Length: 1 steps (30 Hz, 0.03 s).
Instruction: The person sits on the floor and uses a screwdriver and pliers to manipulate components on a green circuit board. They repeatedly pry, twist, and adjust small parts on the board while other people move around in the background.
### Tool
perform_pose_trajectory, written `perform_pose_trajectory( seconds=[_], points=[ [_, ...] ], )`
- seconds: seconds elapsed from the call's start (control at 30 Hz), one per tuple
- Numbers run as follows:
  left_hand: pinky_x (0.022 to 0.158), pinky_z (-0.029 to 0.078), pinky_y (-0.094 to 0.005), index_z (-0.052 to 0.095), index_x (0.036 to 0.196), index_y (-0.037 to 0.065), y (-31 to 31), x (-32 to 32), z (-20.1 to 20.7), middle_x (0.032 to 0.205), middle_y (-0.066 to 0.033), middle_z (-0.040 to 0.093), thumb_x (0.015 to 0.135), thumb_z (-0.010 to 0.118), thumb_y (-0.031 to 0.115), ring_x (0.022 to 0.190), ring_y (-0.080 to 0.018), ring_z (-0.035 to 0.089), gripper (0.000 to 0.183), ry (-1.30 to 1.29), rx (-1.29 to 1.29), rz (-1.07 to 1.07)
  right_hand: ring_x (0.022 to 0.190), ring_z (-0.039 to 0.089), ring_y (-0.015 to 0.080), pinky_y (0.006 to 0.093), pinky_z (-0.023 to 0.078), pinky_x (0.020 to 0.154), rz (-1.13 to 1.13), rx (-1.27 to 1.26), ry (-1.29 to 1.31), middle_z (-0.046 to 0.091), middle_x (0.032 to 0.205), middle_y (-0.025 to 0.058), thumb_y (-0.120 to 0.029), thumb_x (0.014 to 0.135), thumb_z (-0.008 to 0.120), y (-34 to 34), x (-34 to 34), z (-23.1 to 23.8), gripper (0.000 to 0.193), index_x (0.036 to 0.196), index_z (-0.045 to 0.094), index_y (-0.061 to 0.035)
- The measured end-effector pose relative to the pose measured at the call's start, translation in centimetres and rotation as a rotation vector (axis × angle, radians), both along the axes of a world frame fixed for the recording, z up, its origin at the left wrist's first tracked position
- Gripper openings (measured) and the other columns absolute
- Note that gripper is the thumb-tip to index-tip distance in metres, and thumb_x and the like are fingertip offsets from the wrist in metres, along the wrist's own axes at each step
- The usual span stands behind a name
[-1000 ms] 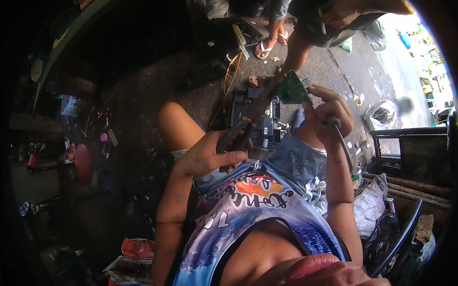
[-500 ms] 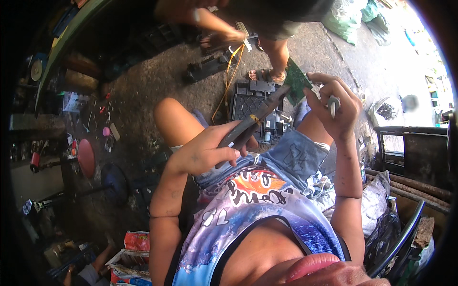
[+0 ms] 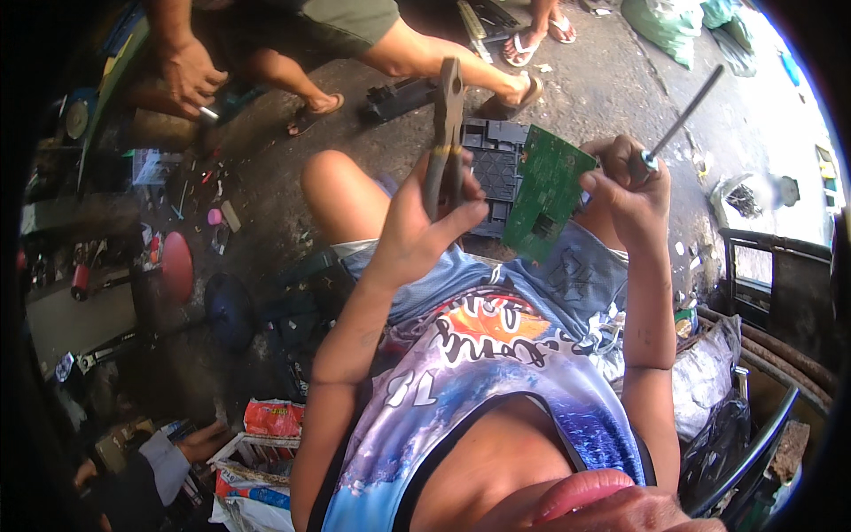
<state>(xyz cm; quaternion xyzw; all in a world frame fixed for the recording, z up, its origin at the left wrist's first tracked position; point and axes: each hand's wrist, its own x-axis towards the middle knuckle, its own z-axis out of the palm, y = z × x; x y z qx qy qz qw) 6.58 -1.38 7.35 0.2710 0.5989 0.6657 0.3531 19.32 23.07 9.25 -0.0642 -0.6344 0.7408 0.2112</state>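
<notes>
My left hand (image 3: 430, 213) is wrapped round the handles of worn, dark pliers (image 3: 450, 111), whose jaws point away from me. A yellow band circles them near the pivot. With its thumb and fingers, my right hand (image 3: 628, 182) grips the edge of a green circuit board (image 3: 550, 186). The same hand also holds a screwdriver (image 3: 684, 113), its metal shaft slanting up and right; the handle is mostly hidden in the palm. Pliers and board are apart. Beneath the board, between my legs, lies a black plastic housing (image 3: 489, 164) on the ground, partly covered.
A person in sandals (image 3: 496, 89) stands beyond the housing, a white stick-like thing in one hand. Another person's feet (image 3: 532, 40) show farther back. Green sacks (image 3: 665, 31) sit far right; a metal frame (image 3: 771, 275) stands at my right. Scraps litter the left ground.
The pliers have come away from the board and swung upright. My right hand has turned, so the board's face shows and the screwdriver shaft points outward. The person beyond has shifted position.
</notes>
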Motion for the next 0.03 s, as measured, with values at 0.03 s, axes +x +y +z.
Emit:
perform_pose_trajectory(
  seconds=[0.03],
  points=[
    [0.087,0.057,-0.0329,0.034,0.149,0.002,0.99,-0.44,-0.58,0.113,-0.0090,0.059,0.091,0.077,0.026,0.109,-0.0172,0.059,0.076,0.012,0.060,-0.007,0.091,0.061,0.0145,0.0276,0.048,0.079,0.017,0.118,0.028,0.069,0.104,0.0189,0.002,0.083,0.079,-0.36,-0.14,0.29,0.038,0.074,0.044,-0.0109]
  ],
)
